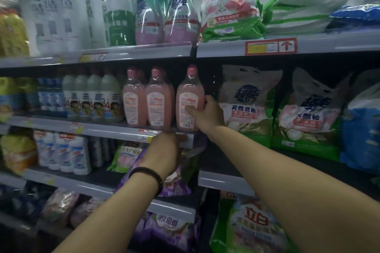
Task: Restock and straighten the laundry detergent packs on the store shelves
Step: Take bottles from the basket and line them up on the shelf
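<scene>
Grey shelves [115,130] in a dim store aisle are filled with bottles and bags. A pink bottle [190,100] is stood upright at the right end of the middle shelf. It is gripped by the right hand [207,117], with the thumb laid across the label and the fingers curled round its right side. Green-and-white detergent packs [248,109] are stood just right of that hand. The left hand [164,150] is held at the shelf's front edge below the bottle; how its fingers lie cannot be told.

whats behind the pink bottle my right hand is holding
Only darkness shows beside the pink bottle that the right hand holds. The bottle itself hides whatever stands directly behind it, so a second row there cannot be confirmed.
</scene>
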`<state>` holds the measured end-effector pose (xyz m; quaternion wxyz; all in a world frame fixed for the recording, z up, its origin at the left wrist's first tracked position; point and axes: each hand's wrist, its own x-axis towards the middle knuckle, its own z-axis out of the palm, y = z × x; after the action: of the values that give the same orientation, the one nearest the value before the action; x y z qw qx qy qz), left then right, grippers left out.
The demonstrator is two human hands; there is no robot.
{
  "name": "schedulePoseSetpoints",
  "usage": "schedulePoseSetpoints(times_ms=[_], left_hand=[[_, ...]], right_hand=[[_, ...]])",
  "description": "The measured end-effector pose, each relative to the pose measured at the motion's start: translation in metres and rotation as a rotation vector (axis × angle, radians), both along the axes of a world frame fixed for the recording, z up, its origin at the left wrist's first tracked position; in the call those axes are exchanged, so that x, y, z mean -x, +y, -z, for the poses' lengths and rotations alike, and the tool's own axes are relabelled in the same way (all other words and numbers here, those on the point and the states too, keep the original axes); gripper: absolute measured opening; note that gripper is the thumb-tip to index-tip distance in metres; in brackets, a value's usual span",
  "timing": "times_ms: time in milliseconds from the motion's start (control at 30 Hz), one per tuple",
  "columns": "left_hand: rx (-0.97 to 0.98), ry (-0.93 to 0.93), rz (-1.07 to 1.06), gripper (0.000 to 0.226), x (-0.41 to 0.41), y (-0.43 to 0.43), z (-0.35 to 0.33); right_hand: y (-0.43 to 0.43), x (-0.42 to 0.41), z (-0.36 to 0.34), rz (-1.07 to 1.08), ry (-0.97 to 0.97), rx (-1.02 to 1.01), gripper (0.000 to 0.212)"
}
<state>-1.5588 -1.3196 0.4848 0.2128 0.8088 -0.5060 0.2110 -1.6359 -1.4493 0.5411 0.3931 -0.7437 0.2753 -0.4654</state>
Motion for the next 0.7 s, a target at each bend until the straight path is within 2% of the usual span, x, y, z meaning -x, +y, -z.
schedulePoseSetpoints(times_ms=[300,400,533,600,700], left_hand=[[-0.127,-0.007,-0.039,0.048,0.004,-0.017,0.001],[-0.141,-0.01,-0.058,0.047,0.007,-0.018,0.0],[-0.087,0.071,-0.01,0.044,0.009,-0.016,0.005],[-0.067,0.113,0.003,0.04,0.012,-0.014,0.008],[-0.048,0.079,0.017,0.042,0.018,-0.006,0.014]], right_hand=[[0.009,-0.013,0.003,0.015,0.124,0.087,0.05],[0.008,-0.006,0.006,-0.022,0.149,0.06,0.051],[0.016,0.013,0.03,-0.03,0.077,0.016,0.056],[0.024,0.029,0.044,-0.014,0.014,-0.033,0.047],[0.033,0.072,0.062,-0.095,-0.083,-0.118,0.01]])
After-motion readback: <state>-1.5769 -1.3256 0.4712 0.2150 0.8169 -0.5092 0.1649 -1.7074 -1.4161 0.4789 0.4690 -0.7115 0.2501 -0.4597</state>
